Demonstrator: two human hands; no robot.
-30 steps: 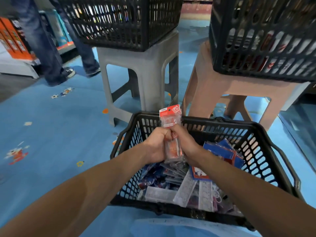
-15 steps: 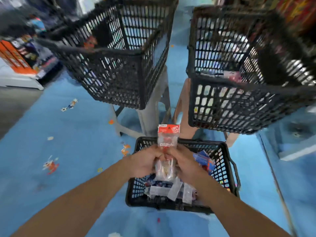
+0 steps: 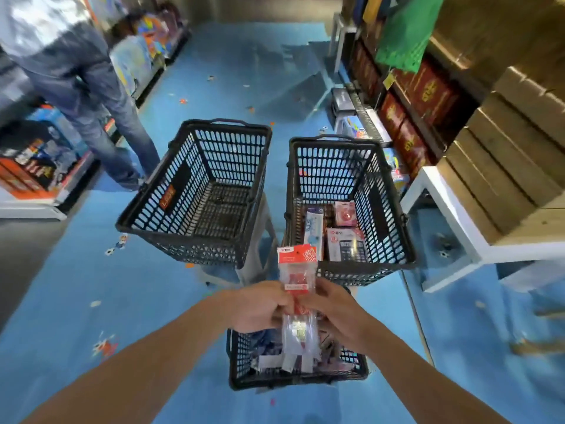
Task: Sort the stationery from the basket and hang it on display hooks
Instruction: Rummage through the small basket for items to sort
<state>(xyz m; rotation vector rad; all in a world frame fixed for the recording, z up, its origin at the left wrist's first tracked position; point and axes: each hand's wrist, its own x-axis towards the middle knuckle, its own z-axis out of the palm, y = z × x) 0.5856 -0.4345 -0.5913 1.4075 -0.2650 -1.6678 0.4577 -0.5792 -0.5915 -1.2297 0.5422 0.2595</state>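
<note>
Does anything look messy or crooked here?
The empty black basket sits turned at an angle, unlike the straighter basket with packets beside it. Small coloured bits dot the blue floor; litter or print, I cannot tell.

Left hand [image 3: 260, 307] bare, left forearm [image 3: 153, 362] behind it uncovered, skin smooth, right hand [image 3: 336, 310] bare too, narrow wrist just behind its knuckles, right forearm [image 3: 428, 381] uncovered as far back as shows, fingers [image 3: 328, 290] motion-blurred, finer detail too soft to tell
</note>
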